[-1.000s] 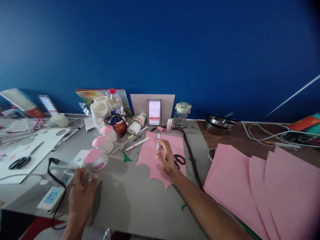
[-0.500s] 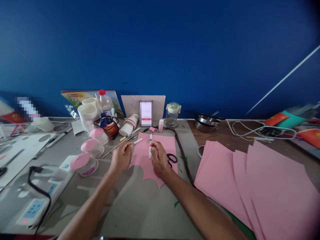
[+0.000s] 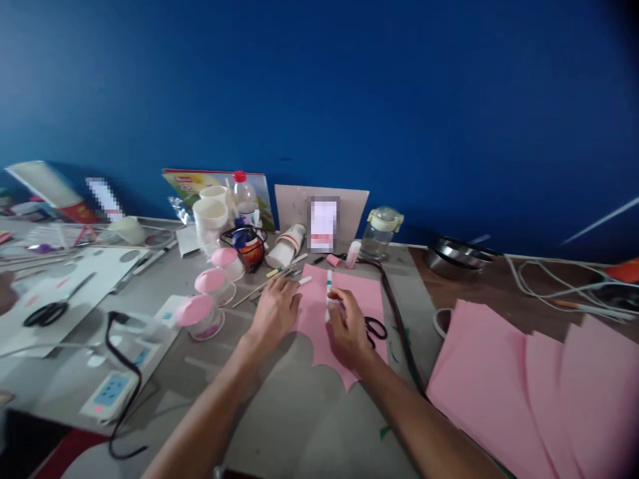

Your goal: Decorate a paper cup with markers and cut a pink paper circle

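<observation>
Smooth matte pink paper (image 3: 313, 293) with a scalloped lower edge lies on the dull grey table (image 3: 299, 419). On it is a slim white marker with a teal band (image 3: 329, 283), its barrel upright in the view. Beyond the paper's far edge stand a pink-and-white glue stick (image 3: 353, 254) and a clear glass jar with a cream lid (image 3: 382, 233). To the left, three small clear tubs with domed pink tops (image 3: 210, 282) form a row; at right, large pink sheets (image 3: 479, 359) fan out in overlapping layers. The black-handled scissors (image 3: 377, 328) on the paper show only their loops, the rest covered by the right hand (image 3: 347, 326), and the phone's screen (image 3: 323, 225) is pixelated. The right hand, fingers curled, pinches the marker between thumb and fingertips over the paper. The left hand (image 3: 277, 307) rests palm down at the paper's left edge, fingers bent and close together; a white pen (image 3: 305, 280) pokes out beyond them, perhaps touched by the fingertips, but whether it is gripped I cannot tell.
</observation>
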`<state>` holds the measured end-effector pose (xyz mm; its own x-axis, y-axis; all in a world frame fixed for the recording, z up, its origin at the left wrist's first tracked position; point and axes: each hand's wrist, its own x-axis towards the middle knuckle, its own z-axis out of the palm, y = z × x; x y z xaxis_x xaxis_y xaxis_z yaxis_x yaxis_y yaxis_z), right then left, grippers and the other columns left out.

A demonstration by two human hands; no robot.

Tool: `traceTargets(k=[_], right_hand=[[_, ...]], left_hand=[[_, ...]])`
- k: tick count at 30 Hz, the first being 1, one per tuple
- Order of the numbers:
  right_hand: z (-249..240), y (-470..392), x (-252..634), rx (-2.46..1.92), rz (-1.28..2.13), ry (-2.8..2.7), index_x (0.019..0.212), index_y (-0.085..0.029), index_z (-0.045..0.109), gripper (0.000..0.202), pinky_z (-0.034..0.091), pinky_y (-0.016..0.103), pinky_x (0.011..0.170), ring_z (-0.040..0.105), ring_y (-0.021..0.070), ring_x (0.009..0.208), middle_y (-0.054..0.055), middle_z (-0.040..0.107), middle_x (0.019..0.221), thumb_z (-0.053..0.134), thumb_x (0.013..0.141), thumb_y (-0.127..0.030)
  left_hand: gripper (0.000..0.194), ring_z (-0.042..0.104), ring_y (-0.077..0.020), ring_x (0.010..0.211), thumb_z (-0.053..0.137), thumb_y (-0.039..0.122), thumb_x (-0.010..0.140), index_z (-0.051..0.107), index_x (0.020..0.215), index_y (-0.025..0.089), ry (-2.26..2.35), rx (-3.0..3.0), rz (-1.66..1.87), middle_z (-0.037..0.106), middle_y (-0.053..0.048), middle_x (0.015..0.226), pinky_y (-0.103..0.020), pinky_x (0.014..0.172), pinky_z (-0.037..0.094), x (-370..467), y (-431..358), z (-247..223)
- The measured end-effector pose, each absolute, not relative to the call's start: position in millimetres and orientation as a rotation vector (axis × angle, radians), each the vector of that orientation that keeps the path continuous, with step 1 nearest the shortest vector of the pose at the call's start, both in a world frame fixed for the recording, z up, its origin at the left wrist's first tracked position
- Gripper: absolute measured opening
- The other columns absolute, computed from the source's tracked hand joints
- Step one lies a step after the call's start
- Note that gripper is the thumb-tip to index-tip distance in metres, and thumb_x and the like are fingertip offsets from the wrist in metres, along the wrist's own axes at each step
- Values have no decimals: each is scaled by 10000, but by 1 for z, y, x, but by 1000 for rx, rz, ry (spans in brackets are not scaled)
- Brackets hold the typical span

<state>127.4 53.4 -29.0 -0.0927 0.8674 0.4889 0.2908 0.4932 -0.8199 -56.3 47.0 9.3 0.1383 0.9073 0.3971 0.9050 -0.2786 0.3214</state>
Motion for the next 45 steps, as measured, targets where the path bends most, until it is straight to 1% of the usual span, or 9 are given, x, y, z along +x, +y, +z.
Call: traceTargets(k=[4, 8, 12, 15, 19, 28, 33, 38, 45], right_hand=[[-30, 52, 128, -1016, 666, -1642, 1126, -213, 556, 216, 463, 420, 914, 585, 244, 1006, 98, 619, 1058, 442, 956, -284], [-31, 53, 128, -951, 626, -1667, 1089, -197, 550, 196, 483, 407, 886, 595, 232, 968, 98, 618, 1004, 442, 953, -288], [-33, 53, 126, -989, 638, -1663, 1114, -195, 545, 217, 496, 399, 867, 599, 227, 960, 104, 623, 1027, 439, 952, -293], [-34, 53, 126, -999, 641, -1666, 1117, -200, 545, 222, 501, 400, 863, 605, 230, 966, 105, 627, 1038, 439, 951, -302], [-34, 53, 126, -999, 642, -1666, 1110, -198, 547, 224, 505, 399, 848, 609, 233, 961, 109, 631, 1034, 436, 950, -310], [-34, 55, 126, -986, 618, -1697, 1102, -183, 556, 236, 510, 391, 834, 610, 233, 928, 111, 626, 999, 424, 948, -303], [-32, 54, 126, -1028, 643, -1673, 1086, -188, 559, 236, 503, 413, 859, 611, 241, 955, 116, 633, 1026, 425, 948, -325], [-31, 54, 125, -1027, 681, -1683, 1097, -187, 552, 236, 499, 422, 863, 607, 242, 951, 118, 628, 1035, 414, 950, -311], [-33, 54, 124, -1028, 659, -1681, 1101, -193, 548, 224, 502, 417, 859, 608, 238, 945, 117, 630, 1032, 424, 948, -299]], left_hand=[[222, 644, -227, 906, 439, 169, 919, 652, 974, 203, 1867, 2302, 934, 687, -92, 951, -357, 835, 515, -72, 17, 10], [248, 659, -229, 890, 407, 234, 946, 645, 1000, 185, 1974, 2205, 947, 693, -108, 982, -348, 796, 531, -109, -12, -7], [250, 680, -235, 893, 429, 300, 938, 659, 986, 215, 2047, 2160, 842, 723, -82, 976, -353, 797, 539, -140, -25, -21], [265, 686, -242, 931, 442, 346, 930, 669, 987, 220, 2067, 2154, 821, 737, -80, 996, -365, 833, 540, -156, -28, -22], [265, 696, -230, 880, 455, 357, 926, 675, 951, 213, 2002, 2211, 836, 744, -77, 943, -351, 810, 550, -165, -27, -19], [263, 685, -223, 930, 414, 262, 934, 665, 990, 204, 1783, 2339, 975, 729, -93, 990, -340, 828, 538, -147, 10, -8], [270, 681, -252, 906, 413, 310, 909, 655, 955, 200, 1922, 2214, 1013, 726, -102, 951, -389, 829, 539, -164, 39, -14], [268, 651, -290, 1029, 435, 298, 855, 628, 1018, 210, 2029, 2157, 1029, 701, -121, 1074, -448, 920, 510, -170, 51, -23], [300, 613, -296, 1132, 415, 275, 832, 617, 1042, 204, 2111, 2075, 1044, 665, -134, 1183, -453, 984, 477, -164, 66, -27]])
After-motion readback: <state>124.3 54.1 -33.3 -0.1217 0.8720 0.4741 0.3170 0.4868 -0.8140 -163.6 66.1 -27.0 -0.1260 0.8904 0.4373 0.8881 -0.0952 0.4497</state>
